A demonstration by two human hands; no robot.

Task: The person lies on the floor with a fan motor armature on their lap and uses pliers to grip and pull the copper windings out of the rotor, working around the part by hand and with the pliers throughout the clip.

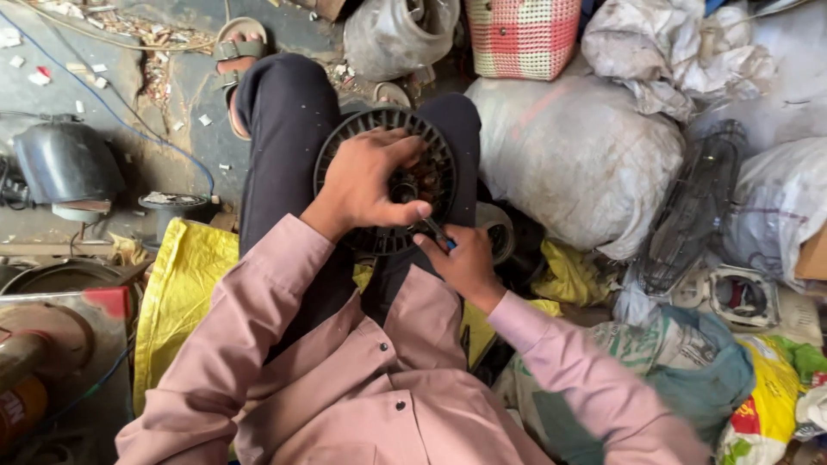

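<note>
A round black slotted fan housing [435, 151] rests on my lap between my knees, its centre showing a dark hub with copper-coloured windings. My left hand [366, 176] lies over the housing, fingers spread on its face and thumb near the hub, gripping it. My right hand [465, 263] sits at the housing's lower right edge, closed around a thin dark tool with a blue handle [441, 236] whose tip points toward the hub. I wear a pink shirt and dark trousers.
Large grey-white sacks [577, 151] crowd my right side, with a black wire grille [689, 207] leaning on them. A pink woven basket [523, 34] stands behind. A yellow sack [177, 288] lies at my left, and a dark metal dome [65, 168] sits farther left on the dirty floor.
</note>
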